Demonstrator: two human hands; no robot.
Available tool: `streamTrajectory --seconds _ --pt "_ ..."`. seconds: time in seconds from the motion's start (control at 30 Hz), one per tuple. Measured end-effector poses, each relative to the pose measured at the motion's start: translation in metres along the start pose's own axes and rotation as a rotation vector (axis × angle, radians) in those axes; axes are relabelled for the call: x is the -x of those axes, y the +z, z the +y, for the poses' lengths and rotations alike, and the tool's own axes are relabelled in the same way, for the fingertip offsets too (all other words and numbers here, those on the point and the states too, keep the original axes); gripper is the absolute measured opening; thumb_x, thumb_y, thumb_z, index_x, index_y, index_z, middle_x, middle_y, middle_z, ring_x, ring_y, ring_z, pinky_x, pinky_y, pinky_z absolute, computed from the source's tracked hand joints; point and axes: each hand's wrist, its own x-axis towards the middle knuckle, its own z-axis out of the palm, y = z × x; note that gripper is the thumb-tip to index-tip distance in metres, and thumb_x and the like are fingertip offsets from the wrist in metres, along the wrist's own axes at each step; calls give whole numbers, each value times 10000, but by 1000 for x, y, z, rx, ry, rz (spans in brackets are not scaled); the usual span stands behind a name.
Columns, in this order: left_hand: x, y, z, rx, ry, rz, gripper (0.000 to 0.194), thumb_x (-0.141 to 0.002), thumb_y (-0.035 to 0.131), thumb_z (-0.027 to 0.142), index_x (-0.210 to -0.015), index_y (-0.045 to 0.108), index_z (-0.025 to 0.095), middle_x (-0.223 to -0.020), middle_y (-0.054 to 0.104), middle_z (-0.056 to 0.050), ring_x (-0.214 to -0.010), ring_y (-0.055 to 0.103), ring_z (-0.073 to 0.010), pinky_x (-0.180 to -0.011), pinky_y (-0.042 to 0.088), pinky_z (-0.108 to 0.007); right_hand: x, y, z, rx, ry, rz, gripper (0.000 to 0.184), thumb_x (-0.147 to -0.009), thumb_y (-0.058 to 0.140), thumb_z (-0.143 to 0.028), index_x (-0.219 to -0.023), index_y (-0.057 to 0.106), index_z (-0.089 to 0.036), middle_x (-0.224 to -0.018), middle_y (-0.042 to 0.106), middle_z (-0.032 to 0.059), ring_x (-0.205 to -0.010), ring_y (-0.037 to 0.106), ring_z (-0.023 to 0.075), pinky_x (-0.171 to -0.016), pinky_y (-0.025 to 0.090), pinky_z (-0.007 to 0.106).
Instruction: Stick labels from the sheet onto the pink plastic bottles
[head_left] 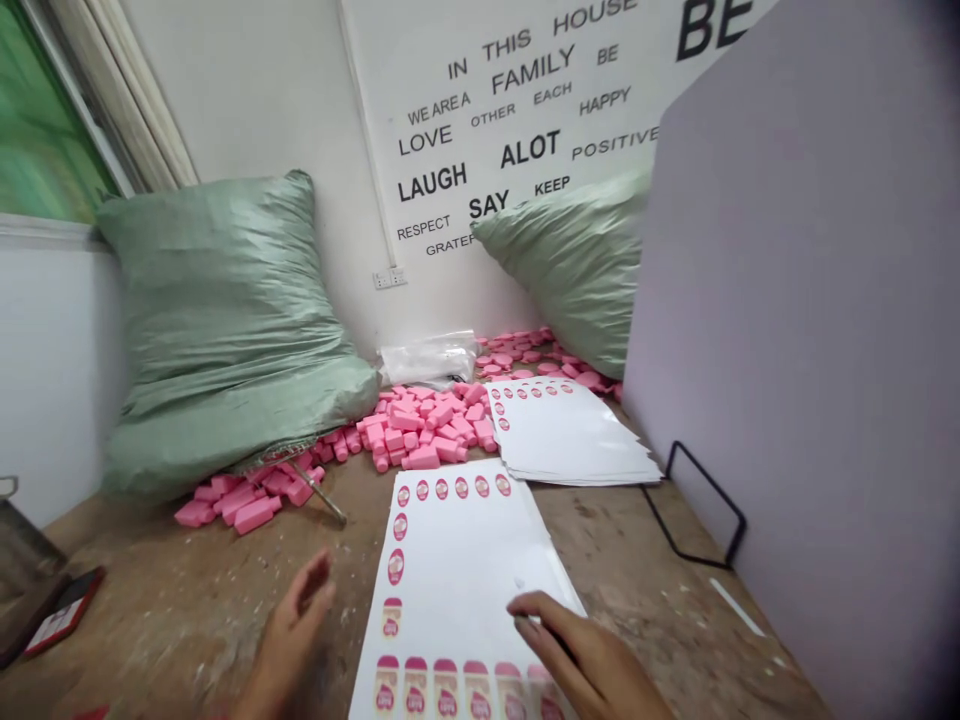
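Observation:
A sheet of stickers (465, 560) lies on top of a stack on the table before me. Pink oval stickers run along its top and left side, with larger pink-and-beige labels along the bottom; its middle is bare white. Above the right part of this sheet is my right hand (581, 655), finger and thumb drawn together; whatever is between them is too small to make out. A small faint mark shows on the sheet just past the fingertips. My left hand (292, 625), slightly blurred, hovers left of the sheet, fingers bent and apart from the thumb, holding nothing visible.
Pink bottles (427, 425) lie heaped behind the sheet, below a green sack (232, 310). Another sticker stack (570, 435) lies back right, near a second sack (581, 265). A black metal bracket (697, 555) adjoins the right panel (795, 330). A phone (66, 612) lies left.

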Motion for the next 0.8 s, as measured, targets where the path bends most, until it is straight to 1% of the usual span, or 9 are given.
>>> streamTrajectory --seconds 0.1,0.13,0.2,0.27,0.37,0.5,0.57,0.7,0.8 --pt "48 1 -30 -134 75 -93 559 -611 785 429 -1120 674 225 -1276 630 -101 -1273 490 -324 -1126 305 -438 -12 1 18 37 29 135 441 -852 401 -560 -1021 692 -275 -1068 715 79 -996 635 298 -892 469 403" --pt "57 3 -37 -179 109 -98 570 -655 749 462 -1169 650 237 -1309 610 -88 -1293 472 -312 -1141 282 -434 -11 0 26 22 50 186 446 -850 407 -559 -1038 684 -265 -1089 709 83 -1018 629 293 -895 469 389" --pt "66 9 -43 -256 148 -82 594 -716 694 490 -1245 600 238 -1358 573 -80 -1320 445 -295 -1157 252 -430 -4 -4 41 -22 83 268 441 -851 404 -551 -1029 668 -245 -1092 704 93 -1026 630 277 -875 481 355" --pt "61 17 -39 -339 143 -112 660 -734 674 494 -1313 539 207 -1419 509 -96 -1352 403 -291 -1164 236 -423 3 -9 51 -37 99 352 441 -849 378 -540 -992 648 -222 -1047 708 109 -987 642 269 -842 494 342" --pt "44 28 -29 -495 172 -235 771 -756 622 503 -1395 426 119 -1496 388 -145 -1390 335 -296 -1169 212 -432 6 -13 59 -13 114 427 449 -830 348 -536 -963 627 -210 -1003 710 116 -946 649 270 -814 501 353" --pt "32 35 -38 -743 325 -355 722 -811 512 476 -1398 415 67 -1494 370 -172 -1398 311 -308 -1173 176 -485 3 -7 62 17 108 381 397 -809 386 -530 -878 648 -239 -910 720 81 -879 657 262 -768 508 358" --pt "33 35 -49 -814 387 -367 681 -832 483 462 -1390 434 76 -1481 388 -167 -1399 305 -310 -1178 135 -507 2 -1 62 38 106 371 393 -811 391 -518 -884 660 -240 -898 717 81 -867 655 264 -763 509 371" --pt "36 38 -64 -872 449 -367 622 -857 468 437 -1388 453 114 -1479 390 -149 -1399 298 -309 -1172 52 -544 5 7 67 87 97 384 444 -819 364 -516 -939 671 -219 -966 706 119 -929 641 284 -825 495 415" --pt "39 41 -68 -878 449 -361 630 -870 457 435 -1404 426 102 -1495 350 -158 -1412 265 -301 -1172 74 -538 6 8 75 135 89 360 451 -822 363 -526 -945 674 -223 -956 704 115 -928 643 281 -831 498 413"
